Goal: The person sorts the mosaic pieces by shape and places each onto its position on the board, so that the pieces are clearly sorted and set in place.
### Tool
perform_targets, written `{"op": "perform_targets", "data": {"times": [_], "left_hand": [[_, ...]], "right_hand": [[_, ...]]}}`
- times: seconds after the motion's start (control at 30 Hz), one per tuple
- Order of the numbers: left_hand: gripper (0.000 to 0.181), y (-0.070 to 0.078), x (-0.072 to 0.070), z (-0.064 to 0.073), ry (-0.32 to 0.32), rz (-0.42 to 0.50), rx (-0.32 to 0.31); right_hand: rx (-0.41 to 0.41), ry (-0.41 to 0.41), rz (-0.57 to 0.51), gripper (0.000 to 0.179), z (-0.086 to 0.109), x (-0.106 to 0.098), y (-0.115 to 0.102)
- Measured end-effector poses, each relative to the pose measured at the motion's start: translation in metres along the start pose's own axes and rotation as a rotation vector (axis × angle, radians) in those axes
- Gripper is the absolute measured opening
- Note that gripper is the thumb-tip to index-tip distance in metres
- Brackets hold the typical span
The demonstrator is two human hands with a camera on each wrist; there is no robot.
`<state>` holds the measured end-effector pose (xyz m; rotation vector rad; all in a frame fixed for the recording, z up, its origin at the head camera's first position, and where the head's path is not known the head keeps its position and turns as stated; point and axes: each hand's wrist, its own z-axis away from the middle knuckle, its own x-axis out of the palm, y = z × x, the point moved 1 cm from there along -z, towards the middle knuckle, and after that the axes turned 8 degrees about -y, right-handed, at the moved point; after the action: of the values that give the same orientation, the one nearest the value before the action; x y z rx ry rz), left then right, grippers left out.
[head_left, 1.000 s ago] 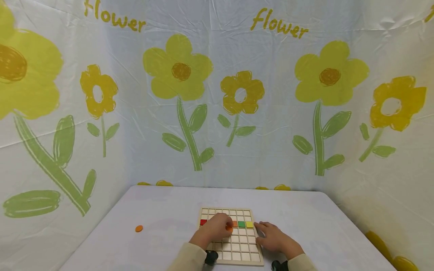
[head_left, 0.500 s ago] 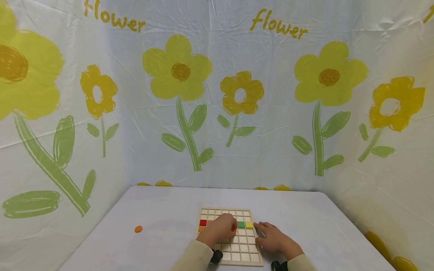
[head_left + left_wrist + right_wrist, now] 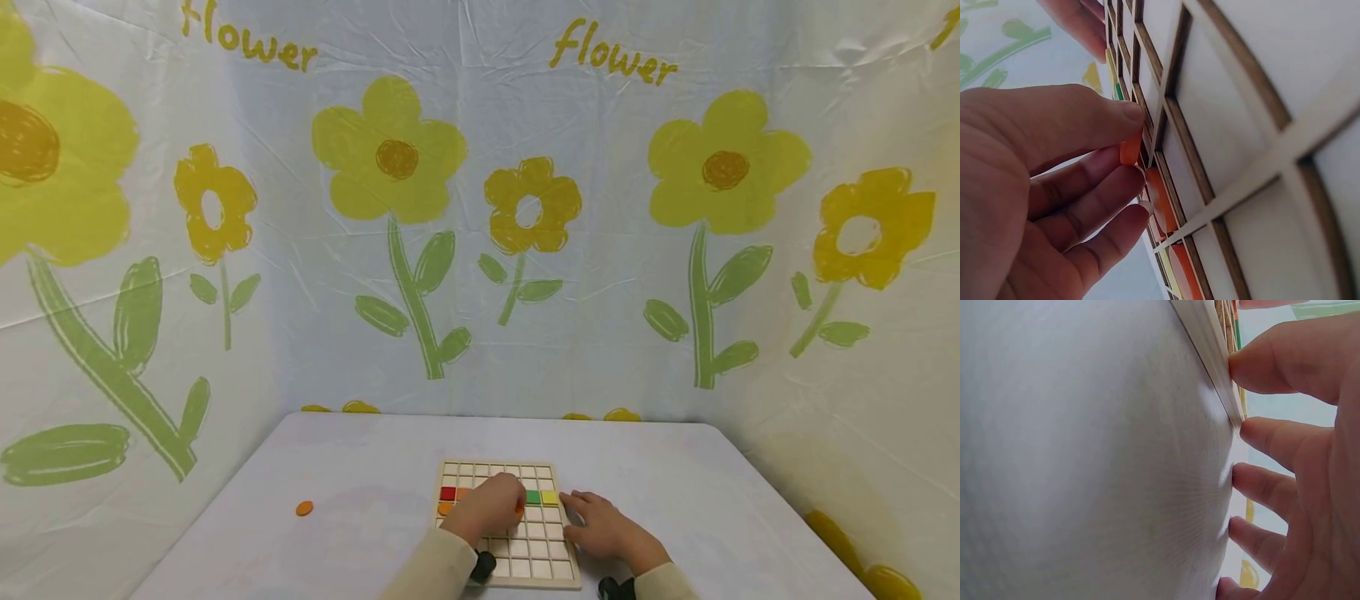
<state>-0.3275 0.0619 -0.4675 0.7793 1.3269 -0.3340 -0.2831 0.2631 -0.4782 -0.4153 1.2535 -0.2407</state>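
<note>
A wooden grid board (image 3: 542,550) lies on the table in front of me. My left hand (image 3: 491,504) is over its middle, pinching an orange disc (image 3: 1129,150) between thumb and fingers, close over a cell. Other orange discs sit in the cells beside it, one of them (image 3: 446,507) below the red square (image 3: 447,493). A green square (image 3: 533,497) and a yellow square (image 3: 550,498) show in the same coloured row, whose middle the left hand hides. My right hand (image 3: 607,527) touches the board's right edge with thumb and index finger, its other fingertips on the table.
A lone orange disc (image 3: 303,507) lies on the white table (image 3: 360,467) left of the board. A flower-printed cloth (image 3: 600,333) stands behind the table and along both sides. Each wrist wears a dark camera (image 3: 483,567).
My left hand has shifted right along the row with an orange disc, uncovering an orange disc below the red square. The right hand stays at the board's edge.
</note>
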Motion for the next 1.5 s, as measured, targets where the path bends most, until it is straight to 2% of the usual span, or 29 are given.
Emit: {"op": "perform_targets", "data": {"times": [0.17, 0.4, 0.6, 0.83, 1.1, 1.5], "left_hand": [[0.014, 0.001, -0.001, 0.0, -0.01, 0.018, -0.011], [0.007, -0.001, -0.001, -0.004, -0.009, -0.047, -0.002], [0.004, -0.003, 0.0, -0.003, -0.004, -0.06, -0.005], [0.009, -0.003, -0.004, 0.004, 0.0, -0.016, -0.005], [0.011, -0.009, -0.005, 0.009, 0.048, -0.014, 0.035], [0.017, -0.02, -0.008, 0.021, 0.061, 0.058, 0.013]], "right_hand": [[-0.008, 0.005, 0.006, 0.057, 0.001, -0.001, -0.001], [-0.006, 0.007, 0.003, 0.057, 0.002, -0.001, -0.002], [0.002, 0.0, 0.001, 0.056, 0.002, -0.001, -0.003], [-0.008, 0.008, 0.006, 0.056, 0.002, -0.001, -0.003], [0.004, 0.002, 0.007, 0.057, 0.001, -0.001, -0.003], [0.033, -0.007, 0.002, 0.057, -0.003, 0.0, -0.004]]}}
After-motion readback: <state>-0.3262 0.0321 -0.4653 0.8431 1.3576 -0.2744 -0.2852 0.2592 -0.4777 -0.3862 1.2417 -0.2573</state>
